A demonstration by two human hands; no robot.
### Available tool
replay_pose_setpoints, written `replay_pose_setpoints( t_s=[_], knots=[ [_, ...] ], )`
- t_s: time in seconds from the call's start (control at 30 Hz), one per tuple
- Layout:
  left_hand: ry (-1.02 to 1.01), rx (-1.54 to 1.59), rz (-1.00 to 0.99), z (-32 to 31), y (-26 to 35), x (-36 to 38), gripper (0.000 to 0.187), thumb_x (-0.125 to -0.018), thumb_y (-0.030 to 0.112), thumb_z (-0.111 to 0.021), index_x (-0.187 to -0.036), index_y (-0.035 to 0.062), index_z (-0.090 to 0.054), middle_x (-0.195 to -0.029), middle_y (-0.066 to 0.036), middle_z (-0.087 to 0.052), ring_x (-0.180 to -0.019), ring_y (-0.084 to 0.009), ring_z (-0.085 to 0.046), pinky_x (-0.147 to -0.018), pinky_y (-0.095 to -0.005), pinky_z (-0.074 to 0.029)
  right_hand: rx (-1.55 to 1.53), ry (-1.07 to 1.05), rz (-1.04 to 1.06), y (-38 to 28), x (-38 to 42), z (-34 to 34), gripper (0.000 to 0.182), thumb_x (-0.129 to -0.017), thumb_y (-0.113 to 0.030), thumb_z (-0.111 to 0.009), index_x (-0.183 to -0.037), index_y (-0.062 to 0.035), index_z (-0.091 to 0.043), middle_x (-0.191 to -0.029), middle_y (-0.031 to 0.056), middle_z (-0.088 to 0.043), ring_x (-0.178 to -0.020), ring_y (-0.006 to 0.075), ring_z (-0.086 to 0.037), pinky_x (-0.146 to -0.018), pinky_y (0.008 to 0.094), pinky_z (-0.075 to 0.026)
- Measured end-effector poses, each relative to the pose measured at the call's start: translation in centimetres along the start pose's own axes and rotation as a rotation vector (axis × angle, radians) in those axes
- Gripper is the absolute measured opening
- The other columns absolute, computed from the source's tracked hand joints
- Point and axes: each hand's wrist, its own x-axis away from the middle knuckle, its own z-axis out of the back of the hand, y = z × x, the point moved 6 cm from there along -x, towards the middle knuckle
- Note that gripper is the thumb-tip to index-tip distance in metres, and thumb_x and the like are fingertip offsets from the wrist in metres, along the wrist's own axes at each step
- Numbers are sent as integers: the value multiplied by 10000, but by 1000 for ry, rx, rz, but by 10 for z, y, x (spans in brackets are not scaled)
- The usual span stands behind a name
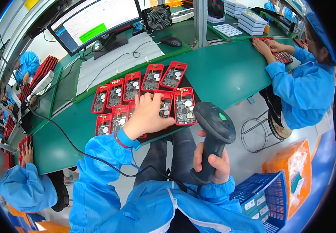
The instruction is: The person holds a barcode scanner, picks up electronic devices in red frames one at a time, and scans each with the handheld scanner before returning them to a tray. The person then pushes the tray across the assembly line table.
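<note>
My left hand (148,115), with a blue band at the wrist, lies over the front row of red cases. Its fingers and thumb are spread around one red case (165,104), partly covering it. Inside each case shows a dark circuit board with a white round part. Close to its right is another red case (184,110), fully visible. My right hand (213,161) is wrapped round the handle of a black barcode scanner (217,124) with a green button, held in front of the table edge. A black cable (98,160) trails across my left sleeve.
Behind the cases stand a monitor (96,21), a mouse (171,41) and a fan (157,18). Co-workers in blue sit at right (302,85) and left (26,186). Blue (280,194) and orange crates (308,155) stand at lower right, near a stool (278,128).
</note>
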Motion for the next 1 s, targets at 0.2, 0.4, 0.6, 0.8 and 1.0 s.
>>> replay_pose_setpoints(
  t_s=[0.2,0.4,0.6,0.8,1.0],
  knots=[
    [302,324,-162,37,25,6,685,-635,99,-759,-1220,29,-409,-1199,-192,-381,-1011,-390,-546,-836,-371,-510,-507,-275,-128,15,-7,-3,714,-787,-291,-669,-1343,1,-330,-675,70,-457,-546,149,-464,-488,272,-364],
    [-173,1465,-111,25,20,24,835,-708,175,-761,-1388,47,-295,-1311,-152,-459,-1156,-282,-539,-995,-430,-440,-571,-357,-198,22,-25,-6,469,-848,-306,-633,-1156,-10,-441,-631,38,-410,-486,116,-395,-446,255,-314],
    [-350,1708,-189,28,23,37,820,-752,262,-753,-1390,40,-289,-1309,-152,-459,-1190,-315,-526,-1015,-431,-434,-668,-440,-280,32,-34,-14,434,-855,-322,-618,-1117,-17,-453,-629,36,-423,-486,121,-416,-441,261,-319],
    [304,1611,337,21,-13,23,485,-888,101,-556,-1286,68,-282,-1162,-142,-459,-1059,-259,-537,-953,-494,-459,254,-336,-83,15,-14,-17,496,-805,-150,-684,-1213,-1,-445,-804,75,-555,-725,147,-561,-655,283,-441],
    [361,1692,366,17,-3,22,555,-869,102,-617,-1220,107,-187,-1160,-137,-433,-1055,-244,-538,-900,-495,-487,1083,-230,63,9,-9,-44,562,-728,-155,-738,-1172,49,-460,-803,201,-652,-735,341,-672,-647,364,-522]
  ],
)
